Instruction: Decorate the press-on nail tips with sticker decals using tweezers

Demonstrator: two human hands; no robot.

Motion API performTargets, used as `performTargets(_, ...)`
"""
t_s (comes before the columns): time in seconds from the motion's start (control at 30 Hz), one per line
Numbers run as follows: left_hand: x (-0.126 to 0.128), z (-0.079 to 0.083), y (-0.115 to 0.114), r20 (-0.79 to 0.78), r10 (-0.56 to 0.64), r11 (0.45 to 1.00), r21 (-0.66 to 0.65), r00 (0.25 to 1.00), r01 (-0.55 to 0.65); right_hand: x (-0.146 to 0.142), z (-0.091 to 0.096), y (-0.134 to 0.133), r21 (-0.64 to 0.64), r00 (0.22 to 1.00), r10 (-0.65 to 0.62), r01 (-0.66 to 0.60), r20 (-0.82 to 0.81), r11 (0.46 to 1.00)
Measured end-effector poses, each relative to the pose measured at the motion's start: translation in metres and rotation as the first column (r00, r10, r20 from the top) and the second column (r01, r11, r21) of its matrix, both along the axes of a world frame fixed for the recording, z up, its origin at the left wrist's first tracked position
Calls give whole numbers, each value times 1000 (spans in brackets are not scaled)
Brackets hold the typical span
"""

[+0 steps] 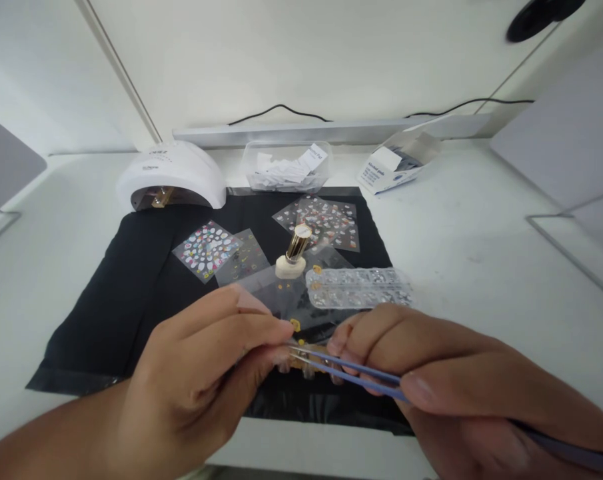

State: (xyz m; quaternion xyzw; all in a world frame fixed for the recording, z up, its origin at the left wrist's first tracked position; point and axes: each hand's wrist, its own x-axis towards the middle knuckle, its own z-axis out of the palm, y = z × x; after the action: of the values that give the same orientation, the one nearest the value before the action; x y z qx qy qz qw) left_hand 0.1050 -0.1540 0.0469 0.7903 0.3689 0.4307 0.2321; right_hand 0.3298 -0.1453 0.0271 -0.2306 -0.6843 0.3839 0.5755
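Note:
My left hand (206, 373) is closed, thumb and forefinger pinched at the near edge of a clear sticker sheet (276, 303) with small yellow stickers. In my right hand (446, 373) is a pair of blue tweezers (361, 373), whose fine metal tips lie beside my left fingertips. My right fingertips also come close to the sheet's near edge. Just below the tweezers, several clear false nails (308, 368) stick out in a row from a yellowish strip, partly hidden by both hands. What exactly lies between the tweezer tips is too small to make out.
A black mat (126, 287) covers the white table. On it are a polish bottle (297, 248), a rhinestone case (358, 288) and patterned sticker sheets (208, 248). Behind stand a white nail lamp (176, 170), a clear tub (286, 173) of packets and an alcohol pad box (388, 170).

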Motion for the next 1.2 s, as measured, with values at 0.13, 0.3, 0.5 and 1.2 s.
performTargets(0.13, -1, 1, 1, 20, -24, 1000, -16, 1000, 25, -3, 0, -1, 5, 1000, -21, 21, -6, 1000)
performTargets(0.3, -3, 0, 2, 37, -45, 998, -46, 998, 47, -5, 0, 1, 19, 1000, -24, 25, -8, 1000)
performTargets(0.5, -1, 1, 2, 61, -58, 995, -74, 996, 62, -3, 1, 2, 28, 1000, -5, 5, 11, 1000)
performTargets(1.2, -1, 1, -1, 81, -4, 991, -133, 997, 15, -6, 2, 1, 18, 999, -9, 10, -32, 1000)
